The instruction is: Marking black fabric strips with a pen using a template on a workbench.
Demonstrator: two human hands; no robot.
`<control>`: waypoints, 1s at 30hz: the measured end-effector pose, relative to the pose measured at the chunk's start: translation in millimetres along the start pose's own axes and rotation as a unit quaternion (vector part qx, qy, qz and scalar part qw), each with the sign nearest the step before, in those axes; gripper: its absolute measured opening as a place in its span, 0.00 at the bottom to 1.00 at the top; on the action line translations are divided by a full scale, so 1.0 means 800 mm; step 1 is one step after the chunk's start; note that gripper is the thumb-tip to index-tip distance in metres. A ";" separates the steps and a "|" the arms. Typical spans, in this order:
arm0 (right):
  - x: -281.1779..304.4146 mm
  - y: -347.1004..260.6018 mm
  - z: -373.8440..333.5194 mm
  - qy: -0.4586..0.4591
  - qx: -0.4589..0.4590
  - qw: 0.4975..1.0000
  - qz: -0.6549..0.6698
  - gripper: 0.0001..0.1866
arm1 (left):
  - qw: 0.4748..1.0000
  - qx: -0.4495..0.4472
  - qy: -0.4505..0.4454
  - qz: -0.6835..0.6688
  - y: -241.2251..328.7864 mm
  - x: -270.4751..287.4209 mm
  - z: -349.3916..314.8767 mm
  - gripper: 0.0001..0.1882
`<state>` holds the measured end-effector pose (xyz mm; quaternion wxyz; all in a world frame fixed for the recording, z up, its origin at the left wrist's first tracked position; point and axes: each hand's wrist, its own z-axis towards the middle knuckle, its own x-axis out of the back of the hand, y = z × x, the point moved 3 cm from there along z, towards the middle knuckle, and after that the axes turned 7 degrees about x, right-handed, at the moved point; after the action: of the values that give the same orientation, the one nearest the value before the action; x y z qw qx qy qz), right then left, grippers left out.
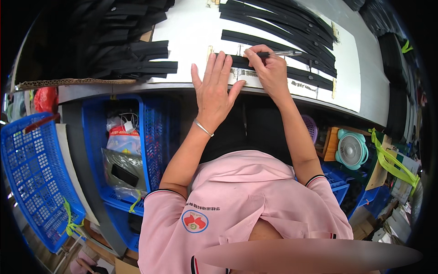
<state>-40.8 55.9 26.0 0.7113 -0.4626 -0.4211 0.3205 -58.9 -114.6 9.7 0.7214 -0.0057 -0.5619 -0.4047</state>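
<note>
My left hand (215, 86) lies flat, fingers stretched, at the left end of a black fabric strip (238, 62) on the white board (182, 41). The strip runs rightward beneath my right hand (270, 71), which is closed around a pen (289, 53) with a dark grip and a clear barrel. Its writing tip is hidden by the fingers. Dark marks and small tape pieces show on the board close to the strip. Beyond my hands lie several more black strips (273, 20), some crossing one another and bearing small round dark spots.
Many black strips (114, 59) are heaped on cardboard at the left. Below the table edge stands a blue crate (143, 137) with bags and a phone; another blue basket (41, 178) is farther left. A turquoise fan (352, 150) sits at the right.
</note>
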 end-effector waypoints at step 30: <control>-0.004 0.006 -0.002 -0.110 0.054 0.986 -0.117 0.11 | 1.000 -0.002 0.010 0.009 -0.001 -0.006 0.000 0.35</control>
<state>-41.4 54.1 20.4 0.7174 -0.3329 -0.5299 0.3061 -59.3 -112.4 5.2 0.7306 -0.0084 -0.5541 -0.3989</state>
